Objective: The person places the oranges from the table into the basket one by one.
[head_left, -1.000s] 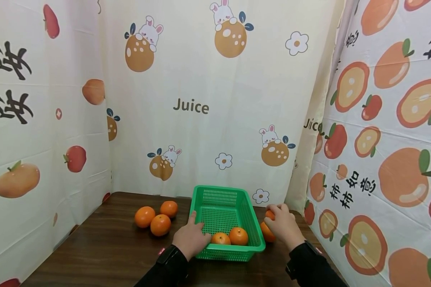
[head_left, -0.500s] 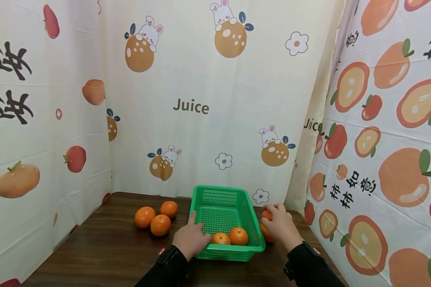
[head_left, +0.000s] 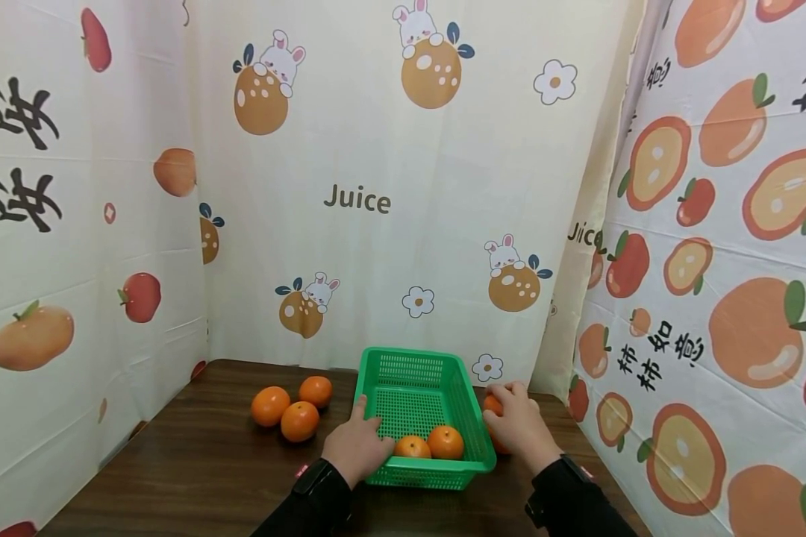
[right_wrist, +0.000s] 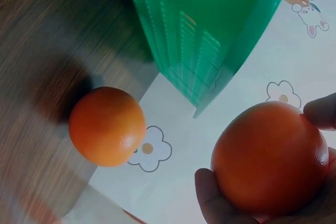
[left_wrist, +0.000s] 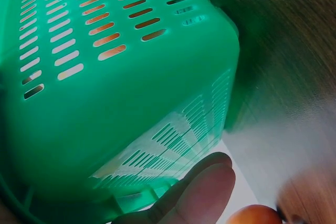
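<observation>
A green plastic basket (head_left: 416,389) with slotted walls stands on the table, with two oranges (head_left: 446,442) in its near end. My left hand (head_left: 358,446) holds the basket's left rim near the front corner. Its fingers (left_wrist: 207,192) lie along the outer wall in the left wrist view. Beyond the basket's right side, my right hand (head_left: 520,421) grips an orange (right_wrist: 270,158) between thumb and fingers. Another orange (right_wrist: 107,126) rests on the table by the basket's right wall, partly hidden behind my right hand in the head view.
Three more oranges (head_left: 300,421) sit grouped on the dark wooden table (head_left: 195,462) left of the basket. A printed cloth (head_left: 376,246) hangs behind the table's back edge, and fruit-patterned cloths (head_left: 725,298) flank both sides.
My right hand has moved slightly left, closer to the basket's right rim, carrying the gripped orange. The left hand, the basket and the other oranges have stayed put.
</observation>
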`<state>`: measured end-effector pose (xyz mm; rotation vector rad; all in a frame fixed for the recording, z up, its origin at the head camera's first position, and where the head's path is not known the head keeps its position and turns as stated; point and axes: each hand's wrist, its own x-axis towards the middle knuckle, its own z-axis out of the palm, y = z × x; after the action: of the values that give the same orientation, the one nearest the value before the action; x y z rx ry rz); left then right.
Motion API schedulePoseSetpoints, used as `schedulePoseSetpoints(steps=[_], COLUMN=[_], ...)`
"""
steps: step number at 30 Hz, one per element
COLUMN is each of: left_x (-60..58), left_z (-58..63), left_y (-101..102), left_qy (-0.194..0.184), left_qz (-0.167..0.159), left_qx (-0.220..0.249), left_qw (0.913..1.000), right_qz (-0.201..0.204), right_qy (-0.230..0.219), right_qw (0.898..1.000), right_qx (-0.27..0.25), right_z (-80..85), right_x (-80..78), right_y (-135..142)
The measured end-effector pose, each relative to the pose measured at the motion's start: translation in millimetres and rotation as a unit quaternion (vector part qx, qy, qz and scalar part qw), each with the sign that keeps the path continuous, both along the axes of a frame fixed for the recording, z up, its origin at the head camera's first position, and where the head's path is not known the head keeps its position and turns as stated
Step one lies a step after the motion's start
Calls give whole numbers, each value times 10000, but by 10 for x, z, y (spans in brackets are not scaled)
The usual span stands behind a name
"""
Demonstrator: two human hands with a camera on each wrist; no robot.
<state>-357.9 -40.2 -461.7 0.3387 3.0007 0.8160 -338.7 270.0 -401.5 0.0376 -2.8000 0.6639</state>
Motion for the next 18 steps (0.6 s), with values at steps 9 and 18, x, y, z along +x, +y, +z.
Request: schedulePoseSetpoints(steps=[9, 18], left_x=[-22, -23], left_z=[-10, -23], left_y=[-1, -1], left_qy=[50, 79], left_qz=[10, 29], left_qx=[-36, -22], left_qw=[10000, 10000], right_qz=[61, 110], right_qy=[55, 106], right_qw=[10000, 9999], right_qx=[1, -34], right_z=[44, 40], right_x=[37, 66], right_y=[-99, -164])
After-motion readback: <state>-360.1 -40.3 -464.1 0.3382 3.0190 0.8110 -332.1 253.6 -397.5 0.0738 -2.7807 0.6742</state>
